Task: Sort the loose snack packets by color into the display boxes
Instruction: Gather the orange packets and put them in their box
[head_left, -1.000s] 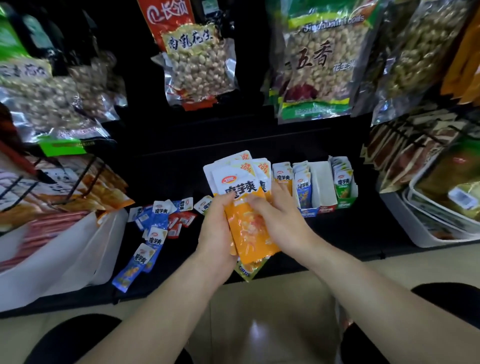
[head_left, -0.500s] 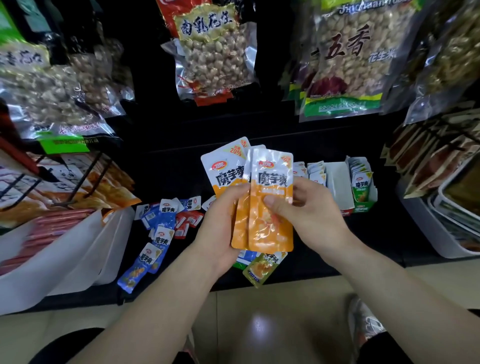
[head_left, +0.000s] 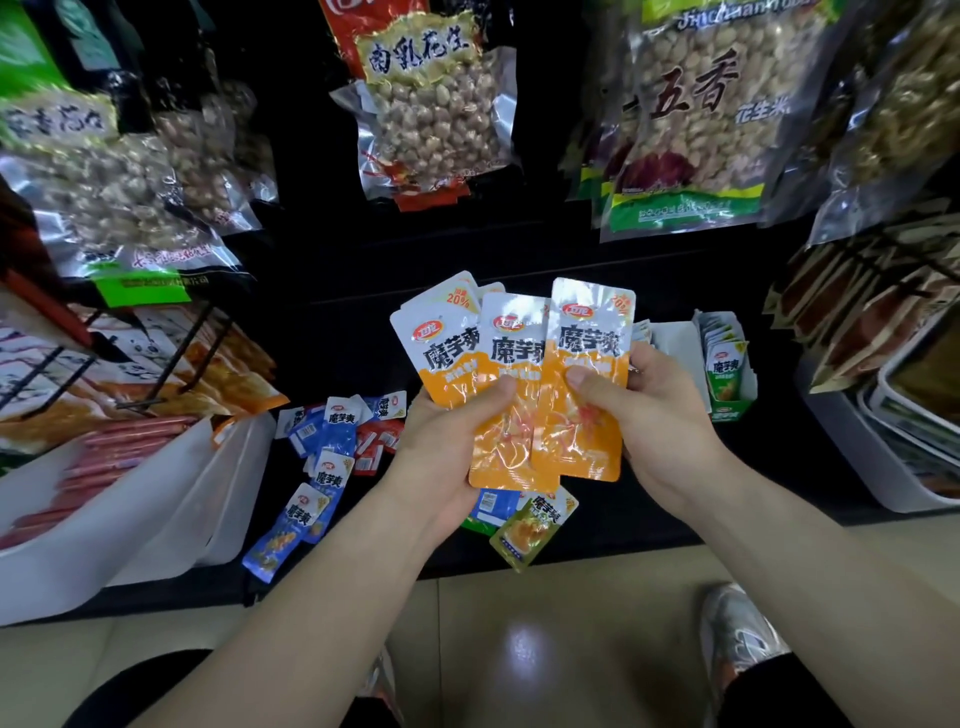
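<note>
Both forearms are reaching up from below and meeting over the black shelf (head_left: 649, 519), palms turned toward each other, the left hand (head_left: 441, 452) and right hand (head_left: 660, 415) side by side above the shelf's front edge. Left of the grip a white tub (head_left: 171, 509) is crowding the shelf, and to the right a white tray (head_left: 857, 457) is closing that side; the dark back wall behind the grip is leaving some open room. The left grip is clamping a fan of orange packets (head_left: 519, 374), thumb (head_left: 493, 395) pressing across their fronts. The right grip is pinching the rightmost orange packet (head_left: 587, 441), thumb (head_left: 587, 379) on its face and fingers curled behind. Just right of the grip the display boxes (head_left: 727, 410) are standing, one showing green packets (head_left: 724, 369). Left of the grip, loose blue packets (head_left: 322, 457) and red packets (head_left: 379, 441) are lying scattered on the shelf, and below the grip a yellow-green packet (head_left: 530, 525) is lying at the edge.
</note>
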